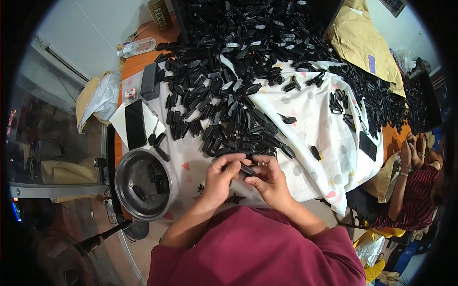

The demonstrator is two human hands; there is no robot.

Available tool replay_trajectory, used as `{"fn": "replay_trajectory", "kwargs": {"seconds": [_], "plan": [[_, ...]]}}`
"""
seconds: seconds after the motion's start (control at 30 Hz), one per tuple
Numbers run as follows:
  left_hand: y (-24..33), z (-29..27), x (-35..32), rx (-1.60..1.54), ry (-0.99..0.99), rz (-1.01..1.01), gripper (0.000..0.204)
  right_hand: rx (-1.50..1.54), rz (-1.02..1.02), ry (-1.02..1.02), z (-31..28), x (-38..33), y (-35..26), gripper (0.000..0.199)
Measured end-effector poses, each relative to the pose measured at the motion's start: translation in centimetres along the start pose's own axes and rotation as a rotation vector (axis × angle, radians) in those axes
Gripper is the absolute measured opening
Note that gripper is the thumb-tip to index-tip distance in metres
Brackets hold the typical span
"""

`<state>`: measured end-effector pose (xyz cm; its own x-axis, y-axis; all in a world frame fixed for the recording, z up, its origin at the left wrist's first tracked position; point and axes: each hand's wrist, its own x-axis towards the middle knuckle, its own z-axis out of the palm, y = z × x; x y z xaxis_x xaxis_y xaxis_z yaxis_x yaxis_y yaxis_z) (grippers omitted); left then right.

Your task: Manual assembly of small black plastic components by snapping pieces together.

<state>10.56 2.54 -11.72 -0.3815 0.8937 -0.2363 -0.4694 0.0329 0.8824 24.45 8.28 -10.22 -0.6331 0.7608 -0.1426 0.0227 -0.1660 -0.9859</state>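
Both of my hands meet at the table's near edge over a small black plastic piece (246,170), elongated like the ones piled in front of me. My left hand (221,182) pinches it at one end, its fingers curled. From the other side my right hand (271,183) grips it between thumb and fingers. Part of the piece is hidden by my fingers, so its exact kind is unclear. Just beyond them spreads a big heap of similar black plastic pieces (234,117). A few tiny dark bits (235,198) lie on the cloth below my hands.
At left stands a metal bowl (148,205) with a few black pieces inside. Behind it are a phone (135,125), a grey box (150,81) and a plastic bottle (138,47). A patterned white cloth (305,183) covers the table. Another person (405,190) sits at right.
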Motion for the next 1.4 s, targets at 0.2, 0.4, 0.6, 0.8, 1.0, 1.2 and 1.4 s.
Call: {"fn": "replay_trajectory", "kwargs": {"seconds": [0.2,0.4,0.6,0.8,1.0,1.2,1.4], "plan": [[3.9,-4.2,6.5,1.105,0.435,0.536,0.008,-0.378,-0.091,0.405,-6.4,1.6,1.5,0.028],[3.2,-3.3,7.9,1.641,0.245,0.144,0.025,-1.244,-0.111,0.300,-8.2,2.4,1.4,0.024],[2.9,-2.8,7.5,1.882,0.236,0.073,0.020,-1.321,-0.091,0.375,-8.4,2.9,2.3,0.018],[4.0,-3.2,5.5,1.627,0.293,0.356,0.020,-0.890,-0.264,0.410,-8.4,2.3,0.8,0.023],[2.9,-4.4,4.0,0.841,0.121,0.382,0.024,-1.354,-0.097,0.305,-6.9,2.9,1.0,0.018],[3.2,-4.7,2.8,0.214,0.090,-0.012,0.016,-1.388,-0.145,0.128,-4.3,5.8,-0.6,0.017],[3.6,-5.2,1.1,0.254,0.039,0.052,0.010,-1.321,-0.355,0.191,-5.3,6.9,-1.4,0.010]]}}
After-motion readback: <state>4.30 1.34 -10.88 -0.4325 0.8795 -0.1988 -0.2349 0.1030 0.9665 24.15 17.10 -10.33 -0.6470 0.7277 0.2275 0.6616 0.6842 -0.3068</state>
